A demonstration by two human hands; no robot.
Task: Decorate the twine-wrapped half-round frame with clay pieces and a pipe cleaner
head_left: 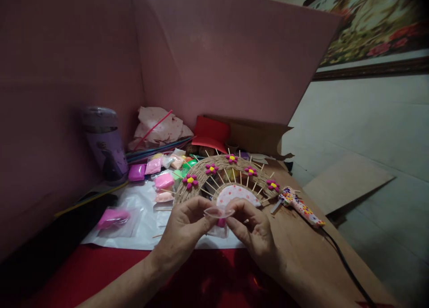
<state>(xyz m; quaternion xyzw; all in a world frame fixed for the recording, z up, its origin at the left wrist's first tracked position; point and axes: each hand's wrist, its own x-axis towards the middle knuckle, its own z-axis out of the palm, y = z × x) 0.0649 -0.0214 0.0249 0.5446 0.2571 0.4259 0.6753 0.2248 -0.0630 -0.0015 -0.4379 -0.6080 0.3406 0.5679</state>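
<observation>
Between my two hands is a small clear plastic bag (219, 213) with something magenta in its lower part. My left hand (187, 223) pinches one side of its mouth between thumb and fingers. Opposite it, my right hand (253, 225) pinches the other side, so the mouth gapes a little. Just beyond lies a half-round twine-woven fan shape (197, 170) on thin wooden sticks. Magenta clay flowers (211, 168) with yellow centres sit along its band, and a white dotted half-circle (237, 194) fills its middle.
Bags of coloured clay (163, 181) and a pink clay bag (115, 218) lie on a white sheet (134, 200). A purple tumbler (107, 151) stands left. At right, a flower-patterned glue gun (303, 206) with a black cord rests on cardboard (295, 250). Pink panels (228, 53) rise behind.
</observation>
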